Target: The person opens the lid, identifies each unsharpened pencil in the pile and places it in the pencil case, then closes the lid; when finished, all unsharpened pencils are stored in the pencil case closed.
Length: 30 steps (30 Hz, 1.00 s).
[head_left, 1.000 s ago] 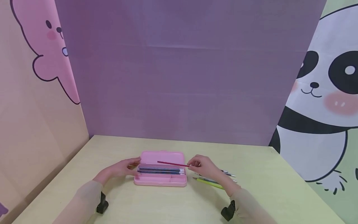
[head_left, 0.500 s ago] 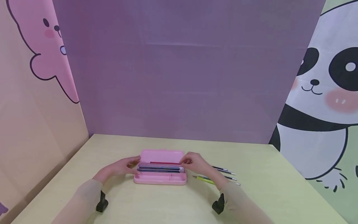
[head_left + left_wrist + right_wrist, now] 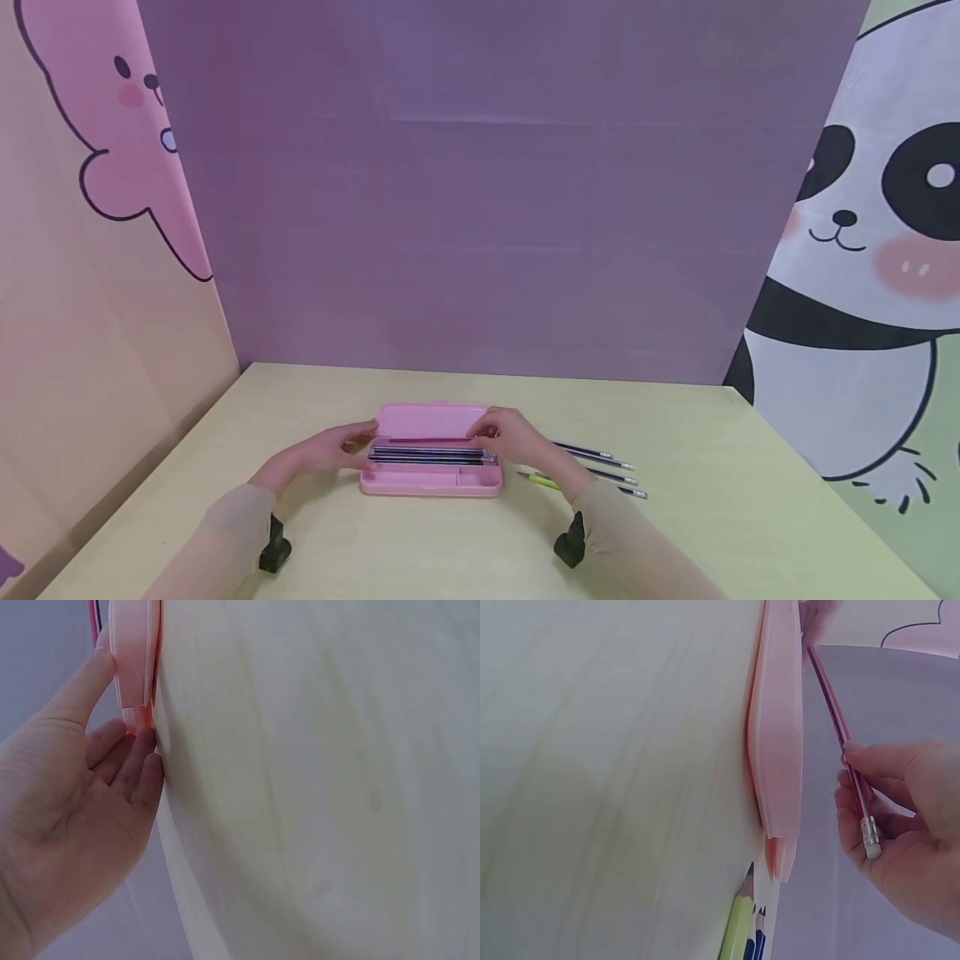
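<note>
A pink pencil case (image 3: pixel 420 485) lies with its lid (image 3: pixel 431 421) folded back on the table, and several dark striped pencils (image 3: pixel 427 456) fill its long compartment. At its left end my left hand (image 3: pixel 330 448) holds the case, thumb on the upper edge and fingertips by the lid (image 3: pixel 135 716). My right hand (image 3: pixel 513 435) pinches a red pencil (image 3: pixel 832 705) near its white eraser end, above the case's right side. The red pencil points left, above the back of the compartment. In the head view, my right fingers hide its eraser end.
A lime-green pencil (image 3: pixel 542 480) and several dark blue pencils (image 3: pixel 615 477) lie on the table right of the case, partly under my right forearm. A purple backdrop (image 3: pixel 480 208) rises behind the wooden table (image 3: pixel 315 550).
My right hand has moved left with the red pencil, bringing it lower over the back of the case. My left hand stays at the case's left end.
</note>
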Each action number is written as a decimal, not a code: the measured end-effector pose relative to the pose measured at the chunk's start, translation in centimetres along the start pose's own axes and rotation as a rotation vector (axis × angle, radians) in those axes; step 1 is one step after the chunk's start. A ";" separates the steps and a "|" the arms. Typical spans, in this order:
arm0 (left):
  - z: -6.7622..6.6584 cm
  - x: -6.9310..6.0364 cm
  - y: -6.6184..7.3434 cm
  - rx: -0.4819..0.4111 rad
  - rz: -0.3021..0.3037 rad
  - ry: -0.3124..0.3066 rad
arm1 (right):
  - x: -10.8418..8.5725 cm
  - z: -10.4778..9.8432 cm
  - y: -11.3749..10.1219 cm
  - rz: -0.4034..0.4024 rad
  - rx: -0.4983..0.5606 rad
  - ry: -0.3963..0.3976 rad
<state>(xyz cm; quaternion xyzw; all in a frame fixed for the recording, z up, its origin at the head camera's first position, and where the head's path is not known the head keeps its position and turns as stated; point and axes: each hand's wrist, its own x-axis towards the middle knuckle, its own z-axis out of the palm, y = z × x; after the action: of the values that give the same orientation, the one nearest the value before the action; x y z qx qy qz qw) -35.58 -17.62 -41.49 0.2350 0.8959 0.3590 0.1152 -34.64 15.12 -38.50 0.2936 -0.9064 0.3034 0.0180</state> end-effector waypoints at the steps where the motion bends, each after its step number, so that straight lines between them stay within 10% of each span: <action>1: 0.0 0.0 0.0 0.001 -0.004 0.001 | 0.1 0.1 -0.1 -0.005 0.000 -0.006; 30: 0.2 0.2 -0.3 -0.024 -0.043 0.009 | 1.7 1.6 0.2 -0.041 -0.009 -0.041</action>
<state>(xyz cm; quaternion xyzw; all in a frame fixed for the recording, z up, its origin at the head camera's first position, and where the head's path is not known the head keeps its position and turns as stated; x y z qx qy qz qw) -35.79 -17.55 -41.83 0.2126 0.8968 0.3684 0.1217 -35.94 13.43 -39.51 0.3182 -0.9017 0.2926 0.0070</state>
